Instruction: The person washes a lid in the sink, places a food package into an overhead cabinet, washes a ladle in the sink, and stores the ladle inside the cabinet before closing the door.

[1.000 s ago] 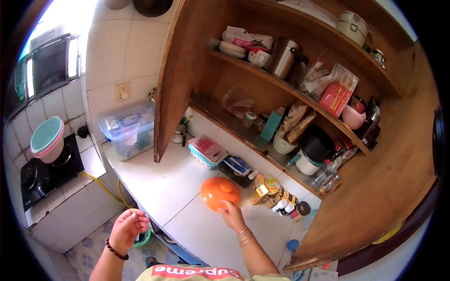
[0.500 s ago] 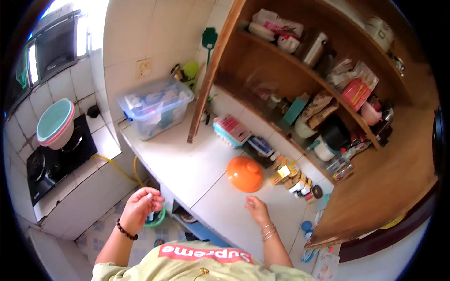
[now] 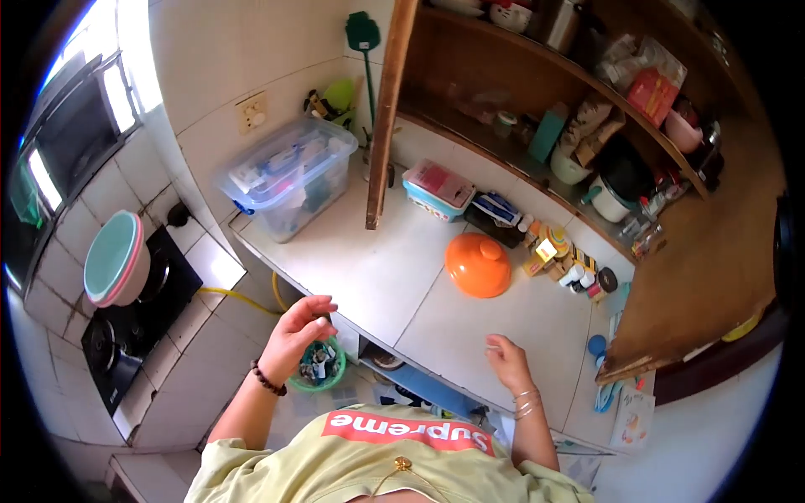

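Note:
My left hand (image 3: 300, 333) is raised in front of the counter's edge, its fingers bent and apart from the thumb, with nothing in it. Below it a green basket (image 3: 340, 369) with small items stands on the floor. My right hand (image 3: 508, 365) hovers over the white tiled counter (image 3: 419, 323), fingers curled together; I see nothing held in it. Nearest to that hand is an orange dome-shaped lid (image 3: 478, 266) with a knob, lying on the counter and apart from my fingers.
A clear plastic bin (image 3: 293, 193) and a lidded blue tub (image 3: 438, 189) stand at the back. Small bottles and boxes (image 3: 570, 264) line the wall. An open wooden cabinet (image 3: 470, 75) hangs above, its door (image 3: 704, 285) swung out right. Basins (image 3: 117, 260) sit on the stove at left.
The view has shifted, so the counter and cabinet sit differently in it. My left hand's fingers have spread from a pinch. My right hand stays over the counter, a little farther from the orange lid.

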`<action>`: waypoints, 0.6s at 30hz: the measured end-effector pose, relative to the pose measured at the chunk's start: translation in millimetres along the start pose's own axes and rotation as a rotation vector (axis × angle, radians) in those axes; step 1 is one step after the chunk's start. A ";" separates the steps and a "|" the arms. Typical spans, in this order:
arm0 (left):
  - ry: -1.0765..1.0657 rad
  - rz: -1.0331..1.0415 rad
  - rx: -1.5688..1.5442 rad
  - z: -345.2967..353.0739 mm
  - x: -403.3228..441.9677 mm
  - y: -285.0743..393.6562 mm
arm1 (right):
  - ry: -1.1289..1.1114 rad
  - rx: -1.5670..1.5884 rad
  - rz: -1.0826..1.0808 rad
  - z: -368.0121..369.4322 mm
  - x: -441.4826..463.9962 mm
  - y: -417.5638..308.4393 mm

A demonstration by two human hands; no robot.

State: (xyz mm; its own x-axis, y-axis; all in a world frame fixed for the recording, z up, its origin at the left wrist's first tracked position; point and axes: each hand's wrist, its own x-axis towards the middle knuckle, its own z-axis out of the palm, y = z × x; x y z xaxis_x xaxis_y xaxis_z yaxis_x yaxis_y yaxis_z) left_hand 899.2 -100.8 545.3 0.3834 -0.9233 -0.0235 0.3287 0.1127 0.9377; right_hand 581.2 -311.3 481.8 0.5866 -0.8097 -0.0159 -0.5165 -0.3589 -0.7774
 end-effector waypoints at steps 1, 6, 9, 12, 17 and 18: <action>-0.018 -0.010 0.009 4.4 5.8 2.5 | 0.061 0.011 0.022 -6.7 -9.7 5.1; -0.046 0.068 0.323 13.9 42.2 14.5 | 0.289 0.007 0.113 -43.7 -58.1 37.1; -0.007 0.178 0.331 14.5 66.4 17.4 | 0.481 0.152 0.123 -62.6 -82.8 52.4; -0.001 0.183 0.327 21.7 83.8 26.7 | 0.595 0.221 0.150 -80.5 -98.8 54.1; -0.011 0.197 0.353 34.8 98.3 32.8 | 0.680 0.147 0.092 -103.8 -111.8 56.9; -0.016 0.197 0.361 37.5 100.0 32.9 | 0.683 0.150 0.091 -105.3 -112.9 53.8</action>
State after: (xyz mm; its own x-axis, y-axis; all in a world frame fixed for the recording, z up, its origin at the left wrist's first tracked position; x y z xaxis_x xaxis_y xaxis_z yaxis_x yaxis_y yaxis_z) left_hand 916.0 -203.2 586.8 0.3943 -0.9029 0.1711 -0.0749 0.1540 0.9852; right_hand 421.5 -288.1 508.0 -0.0025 -0.9614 0.2750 -0.4248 -0.2479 -0.8707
